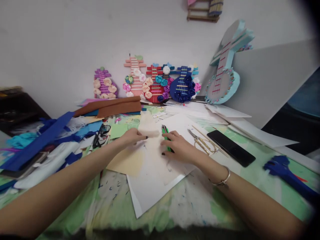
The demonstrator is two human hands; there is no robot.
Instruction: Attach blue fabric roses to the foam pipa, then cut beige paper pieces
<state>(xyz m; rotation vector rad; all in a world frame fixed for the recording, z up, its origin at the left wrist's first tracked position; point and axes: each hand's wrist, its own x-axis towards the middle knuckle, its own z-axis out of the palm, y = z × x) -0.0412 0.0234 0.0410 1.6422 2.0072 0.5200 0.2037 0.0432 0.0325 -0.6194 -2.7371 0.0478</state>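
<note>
Over the middle of a table covered by a green and white cloth, two bare hands meet at a strip of cream paper. The strip looks thin and a little rumpled, and lies on a larger white sheet whose near corner points toward the person. At the strip's left edge, the left hand brings thumb and forefinger close together; whether they pinch the paper or merely press on it, one cannot tell. The right hand has its fingers curled round a bright green cutter, dark toward its far end, beside the strip. A tan sheet lies below the left hand, near a light green square of paper. Right of the cutter lie gold-handled scissors and a black phone with a dark screen. At the far left, a dark shelf holds things too dim to name. Decorated toy lutes trimmed with paper flowers stand along the wall.
</note>
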